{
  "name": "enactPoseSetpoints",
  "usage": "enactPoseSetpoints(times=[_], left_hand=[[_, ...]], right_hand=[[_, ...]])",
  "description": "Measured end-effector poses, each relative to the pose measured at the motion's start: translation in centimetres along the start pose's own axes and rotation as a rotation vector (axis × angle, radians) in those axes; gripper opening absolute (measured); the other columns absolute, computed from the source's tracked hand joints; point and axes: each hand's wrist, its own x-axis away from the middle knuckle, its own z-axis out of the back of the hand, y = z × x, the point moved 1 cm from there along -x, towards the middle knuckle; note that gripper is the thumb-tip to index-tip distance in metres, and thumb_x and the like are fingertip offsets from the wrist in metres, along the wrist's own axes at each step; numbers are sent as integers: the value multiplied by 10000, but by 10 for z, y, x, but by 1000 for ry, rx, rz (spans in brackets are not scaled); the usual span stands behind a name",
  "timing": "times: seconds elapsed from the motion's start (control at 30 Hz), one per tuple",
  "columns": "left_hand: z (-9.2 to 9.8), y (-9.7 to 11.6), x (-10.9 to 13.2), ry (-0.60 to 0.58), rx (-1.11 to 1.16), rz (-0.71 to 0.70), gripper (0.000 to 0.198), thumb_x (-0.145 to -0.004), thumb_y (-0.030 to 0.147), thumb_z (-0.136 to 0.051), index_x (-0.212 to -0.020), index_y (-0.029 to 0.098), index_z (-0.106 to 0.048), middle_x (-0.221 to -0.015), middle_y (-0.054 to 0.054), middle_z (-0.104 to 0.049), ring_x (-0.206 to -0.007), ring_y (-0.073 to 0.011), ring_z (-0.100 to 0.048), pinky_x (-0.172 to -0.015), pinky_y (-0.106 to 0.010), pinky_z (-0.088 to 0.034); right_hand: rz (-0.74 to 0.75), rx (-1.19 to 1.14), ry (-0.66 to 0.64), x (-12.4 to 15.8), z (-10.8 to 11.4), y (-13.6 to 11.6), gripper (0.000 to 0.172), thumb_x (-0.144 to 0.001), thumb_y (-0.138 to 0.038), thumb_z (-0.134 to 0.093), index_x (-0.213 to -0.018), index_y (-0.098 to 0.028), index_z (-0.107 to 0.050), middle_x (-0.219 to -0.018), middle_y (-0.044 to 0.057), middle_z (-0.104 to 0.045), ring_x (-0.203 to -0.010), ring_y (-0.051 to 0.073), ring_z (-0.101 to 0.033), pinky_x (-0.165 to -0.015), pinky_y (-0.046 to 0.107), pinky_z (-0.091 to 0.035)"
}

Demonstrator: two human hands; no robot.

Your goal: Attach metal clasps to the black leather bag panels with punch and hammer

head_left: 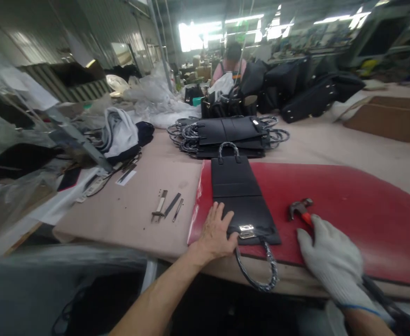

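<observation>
A flat black bag piece (pixel 241 196) with braided handles at both ends lies on a red mat (pixel 348 205). A small metal clasp (pixel 246 230) sits near its front edge. My bare left hand (pixel 217 233) rests flat on the piece's near left corner, fingers spread. My right hand (pixel 334 261), in a white glove, lies over the orange handle of a hammer (pixel 301 210); the hammer's steel head points away from me. Whether the glove grips the handle is hidden.
A stack of black bag pieces (pixel 229 133) lies further back on the beige table (pixel 138 205). Small metal tools (pixel 166 205) lie left of the mat. Cloth and plastic pile at left. A person (pixel 231 63) works at the far end among black bags.
</observation>
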Motion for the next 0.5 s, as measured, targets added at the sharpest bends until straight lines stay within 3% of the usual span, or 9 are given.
enactPoseSetpoints(times=[0.17,0.33,0.5], left_hand=[[-7,-2,-1,55,11,-34,665,-808,272,-638,-1447,114,-545,-1643,-204,-361,-1567,-403,-233,-1259,-610,-270],[-17,9,8,191,-5,168,851,-778,371,-695,-1525,66,-423,-1648,-257,-313,-1552,-450,-243,-1258,-618,-254],[-18,10,9,149,-37,167,848,-788,408,-702,-1513,51,-446,-1660,-280,-269,-1562,-460,-200,-1266,-618,-217]], right_hand=[[38,9,103,6,-4,6,531,-1015,-442,-415,-1357,-69,-579,-1237,205,-686,-1040,328,-654,-902,440,-502],[43,6,135,7,-8,9,530,-1018,-445,-417,-1354,-70,-581,-1231,206,-689,-1035,324,-651,-901,437,-494],[70,-128,192,11,-2,0,494,-995,-425,-434,-1318,-93,-609,-1318,213,-652,-1200,377,-601,-1047,554,-434]])
